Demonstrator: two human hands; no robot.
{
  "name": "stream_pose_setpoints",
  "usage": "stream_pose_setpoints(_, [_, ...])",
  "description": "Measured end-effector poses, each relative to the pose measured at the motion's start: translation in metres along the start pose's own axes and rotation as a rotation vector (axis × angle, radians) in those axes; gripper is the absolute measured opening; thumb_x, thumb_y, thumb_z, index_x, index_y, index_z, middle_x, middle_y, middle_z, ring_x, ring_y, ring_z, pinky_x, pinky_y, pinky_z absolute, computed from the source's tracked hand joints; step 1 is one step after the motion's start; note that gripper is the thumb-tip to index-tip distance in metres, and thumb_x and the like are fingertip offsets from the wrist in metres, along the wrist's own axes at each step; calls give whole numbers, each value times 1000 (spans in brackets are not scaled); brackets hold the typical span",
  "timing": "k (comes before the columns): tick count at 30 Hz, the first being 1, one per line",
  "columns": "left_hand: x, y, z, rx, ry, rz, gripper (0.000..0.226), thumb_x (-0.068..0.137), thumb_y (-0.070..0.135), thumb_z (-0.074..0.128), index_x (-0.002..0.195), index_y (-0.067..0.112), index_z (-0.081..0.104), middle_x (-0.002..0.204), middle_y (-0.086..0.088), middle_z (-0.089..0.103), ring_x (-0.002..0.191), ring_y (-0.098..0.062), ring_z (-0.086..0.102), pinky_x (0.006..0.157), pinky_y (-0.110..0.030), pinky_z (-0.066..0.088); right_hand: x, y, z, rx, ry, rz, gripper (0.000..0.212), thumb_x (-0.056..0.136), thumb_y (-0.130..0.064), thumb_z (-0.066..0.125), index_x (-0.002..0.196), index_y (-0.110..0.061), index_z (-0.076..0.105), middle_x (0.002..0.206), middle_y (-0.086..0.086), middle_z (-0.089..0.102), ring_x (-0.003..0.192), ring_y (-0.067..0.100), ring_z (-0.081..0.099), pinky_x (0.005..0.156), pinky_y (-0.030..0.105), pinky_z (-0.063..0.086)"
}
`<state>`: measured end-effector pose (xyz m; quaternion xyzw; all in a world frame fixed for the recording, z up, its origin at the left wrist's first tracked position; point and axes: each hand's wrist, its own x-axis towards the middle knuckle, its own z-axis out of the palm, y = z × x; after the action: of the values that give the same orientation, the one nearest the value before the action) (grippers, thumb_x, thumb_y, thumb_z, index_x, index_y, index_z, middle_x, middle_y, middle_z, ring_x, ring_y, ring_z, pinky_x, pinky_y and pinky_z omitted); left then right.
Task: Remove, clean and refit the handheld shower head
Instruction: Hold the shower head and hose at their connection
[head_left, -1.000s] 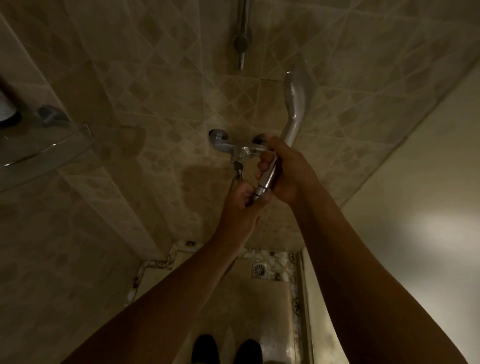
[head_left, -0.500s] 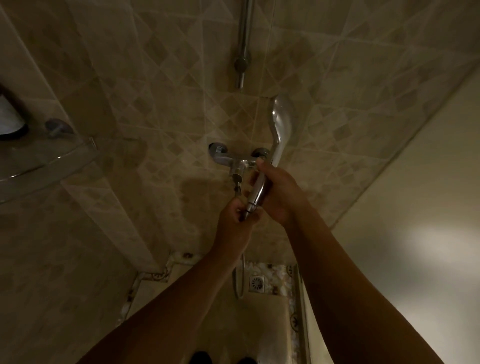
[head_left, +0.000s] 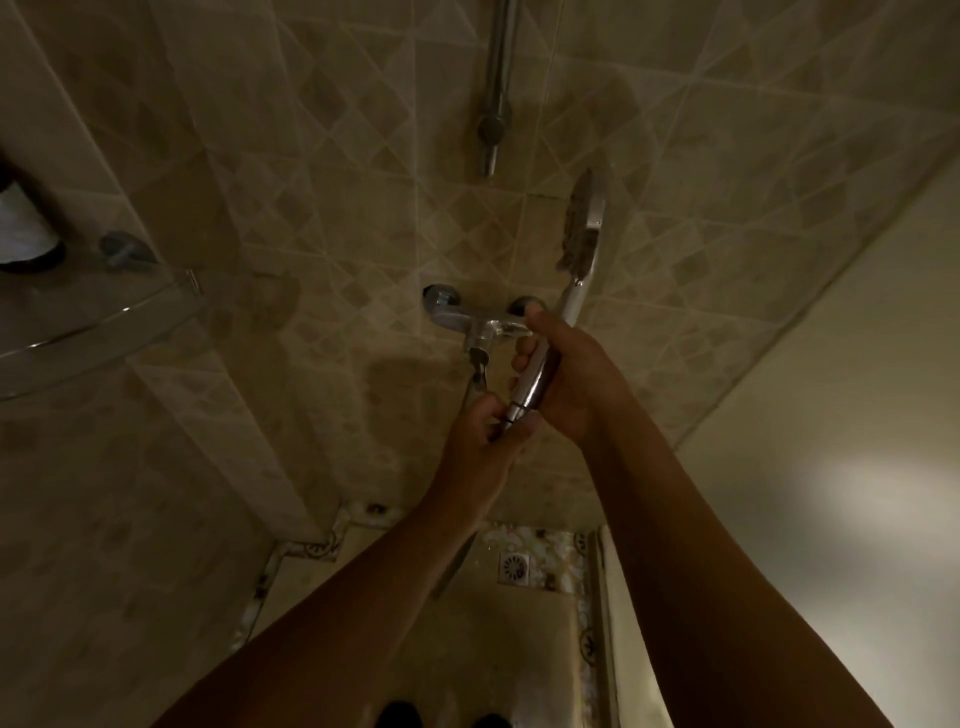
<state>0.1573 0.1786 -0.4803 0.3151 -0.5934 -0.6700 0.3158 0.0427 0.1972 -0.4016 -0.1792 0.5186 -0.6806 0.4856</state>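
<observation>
Up against the tiled wall (head_left: 311, 156), just right of the tap (head_left: 467, 322), the shower head (head_left: 574, 296) stands upright, its handle gripped by the right hand (head_left: 571, 374); the left hand (head_left: 483, 441) pinches the hose fitting (head_left: 511, 415) at the handle's lower end.

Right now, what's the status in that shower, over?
Right hand grips shower head handle. Left hand pinches its bottom end, where the hose joins. Tap just behind hands; nothing blocking.
</observation>
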Motion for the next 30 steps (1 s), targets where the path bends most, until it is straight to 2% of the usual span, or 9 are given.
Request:
stream_pose_setpoints(4, [-8, 7, 0, -137, -171, -59, 31, 97, 28, 61, 93, -2, 55, 58, 5, 40, 45, -4, 32, 38, -16, 26, 3, -2, -1, 76, -109, 10, 18, 93, -32, 62, 94, -17, 53, 56, -4, 44, 48, 10, 45, 49, 27, 42])
stream_pose_setpoints(7, [-9, 10, -2, -131, -225, -41, 26, 100, 32, 55, 76, 20, 57, 59, 6, 39, 45, -4, 30, 38, -16, 24, 6, 0, 0, 148, -84, -16, 20, 91, -32, 65, 93, -19, 50, 53, -6, 39, 42, 8, 38, 42, 23, 38])
stream_pose_setpoints(11, [1, 13, -3, -41, -139, -5, 23, 101, 29, 54, 80, 20, 57, 55, 13, 41, 44, -2, 34, 40, -16, 27, 6, 5, 4, 168, -4, -164, 18, 95, -22, 62, 97, -4, 58, 61, 2, 57, 49, 12, 56, 48, 27, 50])
stream_pose_setpoints(13, [6, 11, 0, 32, -44, 21, 18, 99, 27, 58, 85, 16, 58, 55, 13, 45, 46, -2, 38, 43, -16, 31, 6, 6, 7, 87, 52, -210, 33, 94, -20, 62, 111, 7, 58, 72, 7, 64, 61, 16, 64, 57, 29, 55])
stream_pose_setpoints(16, [11, 6, 2, 134, 100, 41, 9, 95, 28, 64, 93, 19, 65, 62, 10, 54, 49, 1, 46, 47, -15, 37, 6, 4, 11, -84, 89, -207, 41, 93, -25, 65, 122, 3, 58, 87, 8, 67, 74, 16, 67, 59, 27, 53])
stream_pose_setpoints(18, [12, 4, 1, 167, 122, 54, 11, 94, 27, 65, 96, 17, 67, 59, 13, 55, 47, 4, 46, 46, -11, 36, 4, 2, 11, -101, 81, -161, 43, 92, -25, 66, 125, 1, 57, 85, 5, 66, 69, 11, 66, 53, 24, 51])
stream_pose_setpoints(21, [9, 2, 2, 195, 65, 45, 21, 96, 28, 62, 93, 8, 65, 48, 17, 49, 42, 2, 41, 45, -16, 32, 2, -2, 9, -82, 57, -144, 35, 92, -21, 66, 116, 4, 59, 67, 2, 60, 55, 10, 60, 47, 23, 47])
stream_pose_setpoints(24, [5, 4, 2, 114, -33, 8, 31, 98, 30, 59, 94, 0, 61, 50, 13, 42, 41, -1, 34, 42, -18, 28, 0, -5, 6, -76, 43, -143, 21, 93, -20, 64, 107, -5, 58, 60, 3, 52, 52, 14, 51, 48, 26, 44])
stream_pose_setpoints(30, [-5, 13, -1, -139, -262, -51, 26, 95, 42, 55, 76, 24, 59, 55, 14, 40, 42, -1, 29, 37, -17, 23, -1, -7, -4, 126, -131, -103, 12, 98, -24, 56, 97, -14, 49, 51, -6, 39, 43, 7, 40, 46, 24, 43])
